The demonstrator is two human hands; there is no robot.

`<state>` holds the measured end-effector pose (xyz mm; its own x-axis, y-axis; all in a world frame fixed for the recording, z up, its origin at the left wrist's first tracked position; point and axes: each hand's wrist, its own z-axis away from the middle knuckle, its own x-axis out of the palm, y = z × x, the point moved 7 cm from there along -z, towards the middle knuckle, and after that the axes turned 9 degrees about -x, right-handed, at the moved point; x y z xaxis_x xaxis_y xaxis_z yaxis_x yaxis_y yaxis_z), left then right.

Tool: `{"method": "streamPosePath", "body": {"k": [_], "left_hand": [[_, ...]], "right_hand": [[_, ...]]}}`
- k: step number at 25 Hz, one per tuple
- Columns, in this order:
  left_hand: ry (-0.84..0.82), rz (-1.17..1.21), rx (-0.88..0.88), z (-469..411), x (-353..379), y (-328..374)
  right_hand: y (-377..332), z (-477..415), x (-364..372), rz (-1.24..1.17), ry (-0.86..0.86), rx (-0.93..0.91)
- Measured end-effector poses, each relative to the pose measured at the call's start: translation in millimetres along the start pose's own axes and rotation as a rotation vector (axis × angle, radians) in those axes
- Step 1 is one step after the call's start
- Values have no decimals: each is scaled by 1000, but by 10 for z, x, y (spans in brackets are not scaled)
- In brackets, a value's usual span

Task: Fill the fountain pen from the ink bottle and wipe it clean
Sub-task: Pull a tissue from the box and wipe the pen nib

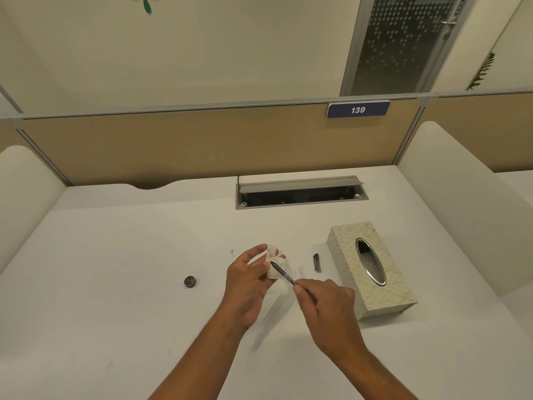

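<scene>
Pinching the rear end of the fountain pen (283,273) between thumb and fingertips, the right hand (326,304) is being held just above the white desk (115,284), with the dark, slim pen slanting up and to the left from it. The front end of the pen is being pressed into a crumpled white tissue (275,262), so the nib itself is hidden and cannot be made out. The tissue is being cupped by the left hand (249,281), whose fingers are being curled loosely around the wad, with the index finger stretched out above it and the thumb hidden behind the paper; how firmly the tissue is being squeezed cannot be told.

A small dark pen cap (317,263) with a clip is lying on the desk just to the right of the hands, apart from both. Beyond it, a patterned tissue box (372,269) with an oval metal-rimmed opening on top is standing near the right forearm. A small round dark lid (190,281) is lying alone on the desk to the left of the left hand, well apart from it. The ink bottle cannot be seen.

At the back of the desk a grey cable tray (300,192) is standing with its flap raised, and a blue number plate (358,110) reading 139 is fixed to the partition above.
</scene>
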<state>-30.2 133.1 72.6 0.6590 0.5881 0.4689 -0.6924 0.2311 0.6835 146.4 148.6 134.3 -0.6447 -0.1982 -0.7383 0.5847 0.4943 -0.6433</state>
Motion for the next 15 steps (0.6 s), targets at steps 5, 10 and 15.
{"method": "streamPosePath", "body": {"k": [5, 10, 15], "left_hand": [[-110, 58, -20, 1, 33, 43], [-285, 32, 20, 76, 41, 61], [-259, -11, 38, 70, 51, 17]], "right_hand": [[16, -22, 15, 130, -33, 33], [32, -24, 7, 99, -73, 54], [-5, -25, 47, 82, -150, 57]]}}
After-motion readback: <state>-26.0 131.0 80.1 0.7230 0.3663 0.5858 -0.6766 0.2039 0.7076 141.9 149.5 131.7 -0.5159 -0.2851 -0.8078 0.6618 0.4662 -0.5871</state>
